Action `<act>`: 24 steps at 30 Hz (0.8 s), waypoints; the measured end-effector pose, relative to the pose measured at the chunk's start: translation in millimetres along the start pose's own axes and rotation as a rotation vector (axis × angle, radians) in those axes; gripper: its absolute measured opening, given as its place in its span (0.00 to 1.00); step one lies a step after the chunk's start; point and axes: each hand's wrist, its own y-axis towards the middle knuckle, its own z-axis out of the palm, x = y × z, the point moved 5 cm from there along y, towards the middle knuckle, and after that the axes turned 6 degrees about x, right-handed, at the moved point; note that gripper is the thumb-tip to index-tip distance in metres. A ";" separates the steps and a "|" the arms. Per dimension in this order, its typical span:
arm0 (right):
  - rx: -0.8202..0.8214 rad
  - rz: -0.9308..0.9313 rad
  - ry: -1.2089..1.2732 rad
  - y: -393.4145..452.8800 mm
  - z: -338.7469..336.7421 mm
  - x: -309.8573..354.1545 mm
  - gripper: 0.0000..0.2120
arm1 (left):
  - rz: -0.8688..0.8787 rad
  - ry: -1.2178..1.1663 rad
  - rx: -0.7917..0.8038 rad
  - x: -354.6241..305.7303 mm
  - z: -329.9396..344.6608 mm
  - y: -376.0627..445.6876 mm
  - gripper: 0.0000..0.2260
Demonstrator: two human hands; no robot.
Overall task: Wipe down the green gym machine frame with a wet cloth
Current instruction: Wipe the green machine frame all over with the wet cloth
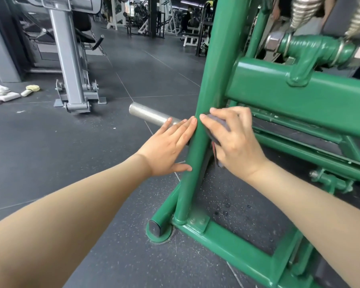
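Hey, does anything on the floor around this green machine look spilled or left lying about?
Yes. Water droplets dot the floor inside the green frame, near its base. Far left, white rags and a pale brush-like tool lie loose on the floor beside the grey machine.

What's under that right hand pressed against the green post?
A dark grey cloth shows under the right hand, held against the green steel upright post. The hand covers most of the cloth.

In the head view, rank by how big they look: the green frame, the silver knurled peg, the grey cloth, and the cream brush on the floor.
1. green frame
2. silver knurled peg
3. grey cloth, mostly hidden under the right hand, so unsure
4. cream brush, farther away
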 end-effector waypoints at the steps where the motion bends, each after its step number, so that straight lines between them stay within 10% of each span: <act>1: 0.009 -0.011 -0.006 -3.0 4.0 1.0 0.24 | 0.004 -0.015 0.004 -0.1 0.3 0.1 0.57; 6: 0.279 -0.196 -0.037 -47.6 31.1 9.2 0.20 | 0.006 -0.034 -0.013 0.4 3.2 -0.5 0.60; 12: 0.036 -0.276 -0.138 -2.1 -1.3 5.8 0.15 | 0.003 -0.072 -0.017 1.1 7.7 -1.0 0.57; 18: 0.326 -0.555 -0.098 -36.1 21.8 5.2 0.16 | 0.002 -0.107 -0.018 -0.9 7.8 -2.0 0.59; 24: 0.054 -0.405 -0.119 11.1 -11.5 -16.8 0.14 | 0.000 -0.138 -0.013 -0.9 8.6 -2.6 0.58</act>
